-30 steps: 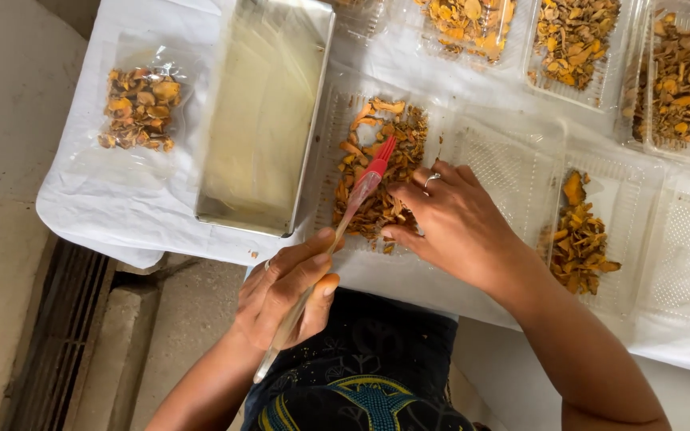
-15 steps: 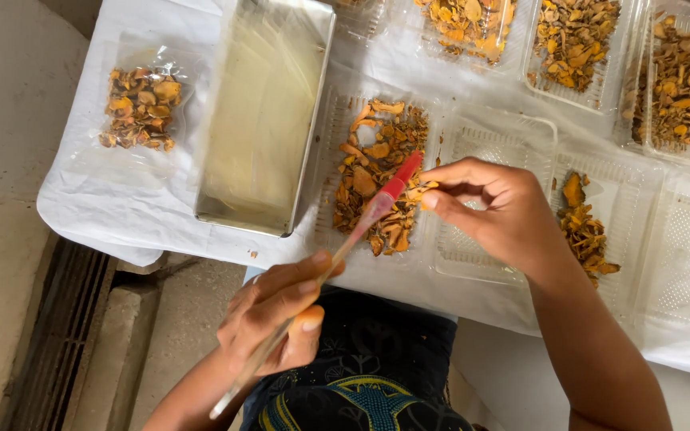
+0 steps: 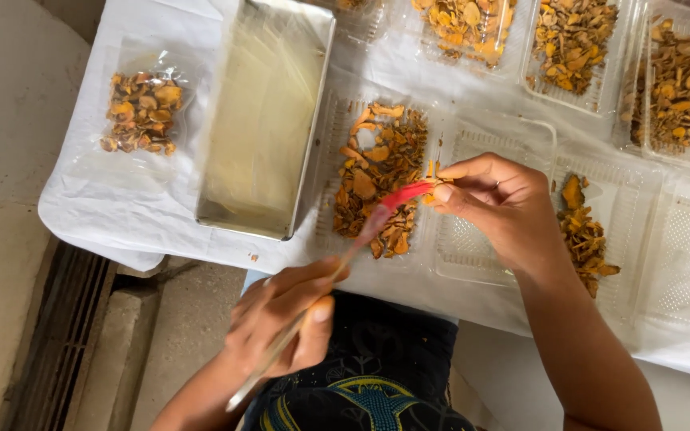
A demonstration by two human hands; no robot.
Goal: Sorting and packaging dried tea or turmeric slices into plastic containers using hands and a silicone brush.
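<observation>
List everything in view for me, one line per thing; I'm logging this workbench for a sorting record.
metal tray: one, silver, left of centre on the cloth
white cloth: one, covers the table
clear bag of dried pieces: one, orange-brown contents, far left
clear plastic trays: several, some holding orange-brown dried pieces, some without, centre to right
brush: one, red tip, pale handle, over the centre tray
small dried piece: one, orange, pinched in right fingers
left hand: grips the brush handle
right hand: holds the small piece at the brush tip
</observation>
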